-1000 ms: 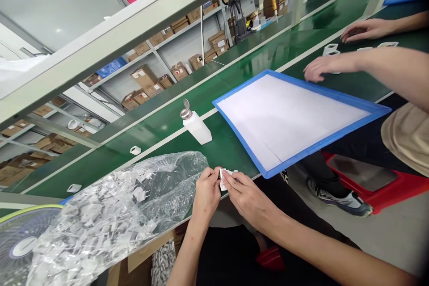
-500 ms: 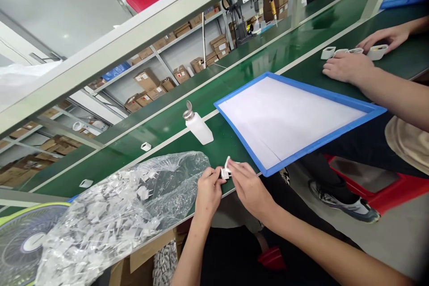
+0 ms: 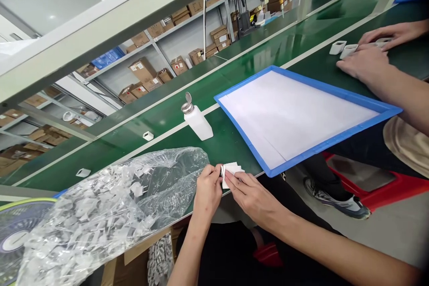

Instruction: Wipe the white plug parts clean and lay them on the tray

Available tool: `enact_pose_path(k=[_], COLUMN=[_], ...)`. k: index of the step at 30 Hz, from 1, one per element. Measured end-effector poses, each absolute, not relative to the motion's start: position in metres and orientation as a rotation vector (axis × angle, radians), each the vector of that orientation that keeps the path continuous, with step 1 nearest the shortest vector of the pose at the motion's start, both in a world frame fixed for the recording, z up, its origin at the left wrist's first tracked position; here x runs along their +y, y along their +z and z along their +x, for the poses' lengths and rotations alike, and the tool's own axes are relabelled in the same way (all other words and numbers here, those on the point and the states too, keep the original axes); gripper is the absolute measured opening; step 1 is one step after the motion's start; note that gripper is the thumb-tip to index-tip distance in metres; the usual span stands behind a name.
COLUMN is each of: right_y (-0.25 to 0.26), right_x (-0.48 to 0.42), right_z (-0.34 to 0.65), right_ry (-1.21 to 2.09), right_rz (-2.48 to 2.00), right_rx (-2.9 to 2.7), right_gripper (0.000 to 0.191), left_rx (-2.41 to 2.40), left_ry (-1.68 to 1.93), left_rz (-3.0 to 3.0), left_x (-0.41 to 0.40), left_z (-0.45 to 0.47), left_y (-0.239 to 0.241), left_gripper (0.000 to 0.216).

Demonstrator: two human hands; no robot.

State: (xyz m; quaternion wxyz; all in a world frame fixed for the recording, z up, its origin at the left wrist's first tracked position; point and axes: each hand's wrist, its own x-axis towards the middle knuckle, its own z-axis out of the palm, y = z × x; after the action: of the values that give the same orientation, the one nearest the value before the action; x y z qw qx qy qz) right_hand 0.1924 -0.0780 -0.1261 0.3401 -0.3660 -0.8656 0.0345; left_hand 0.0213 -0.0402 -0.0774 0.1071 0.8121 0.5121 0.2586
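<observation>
just beside the clear bag [image 3: 181,178], the left hand [image 3: 207,190] pinches a mostly hidden small piece [image 3: 221,171]; the right hand [image 3: 250,193] grips a folded white wipe [image 3: 233,170]. light, even pressure should serve best.

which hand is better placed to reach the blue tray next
Likely the right hand: it sits nearer the blue tray, while the left hand is beside the plastic bag.

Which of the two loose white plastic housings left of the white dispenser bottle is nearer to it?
The right-hand housing. The left-hand housing lies farther from the bottle, toward the fan.
</observation>
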Motion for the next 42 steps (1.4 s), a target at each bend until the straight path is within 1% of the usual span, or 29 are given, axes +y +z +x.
enact_pose_path(k=[5,9,13,17,22,27,32,39,42], right_y=[-0.126,-0.117,-0.109,-0.115,-0.123,-0.119,-0.119,-0.11,-0.107], right_x=[-0.075,-0.074,-0.063,-0.059,-0.073,-0.065,-0.067,-0.062,-0.055], right_z=[0.18,0.175,0.175,0.179,0.187,0.185,0.184,0.183,0.183], right_ry=[0.155,0.195,0.218,0.184,0.106,0.083,0.077,0.08,0.103], right_rz=[-1.051,-1.091,-1.11,-1.102,-1.016,-1.03,-1.023,-1.009,-1.01], right_rx=[-2.21,-2.166,-2.116,-2.135,-2.233,-2.262,-2.254,-2.258,-2.247], right_gripper=[0.047,0.043,0.044,0.047,0.051,0.048,0.05,0.041,0.041], left_rx=[1.522,1.532,1.52,1.502,1.526,1.542,1.54,1.543,1.53], left_ry=[0.77,0.782,0.796,0.812,0.802,0.796,0.793,0.802,0.809], left_rz=[2.396,2.401,2.403,2.402,2.41,2.401,2.403,2.401,2.382], left_x=[-0.038,-0.037,-0.038,-0.038,-0.039,-0.041,-0.04,-0.04,-0.041], left_z=[0.022,0.022,0.022,0.022,0.022,0.021,0.021,0.021,0.022], left_y=[-0.078,-0.076,-0.077,-0.078,-0.077,-0.079,-0.078,-0.077,-0.078], left_gripper=[0.03,0.028,0.029,0.032,0.03,0.031,0.03,0.03,0.033])
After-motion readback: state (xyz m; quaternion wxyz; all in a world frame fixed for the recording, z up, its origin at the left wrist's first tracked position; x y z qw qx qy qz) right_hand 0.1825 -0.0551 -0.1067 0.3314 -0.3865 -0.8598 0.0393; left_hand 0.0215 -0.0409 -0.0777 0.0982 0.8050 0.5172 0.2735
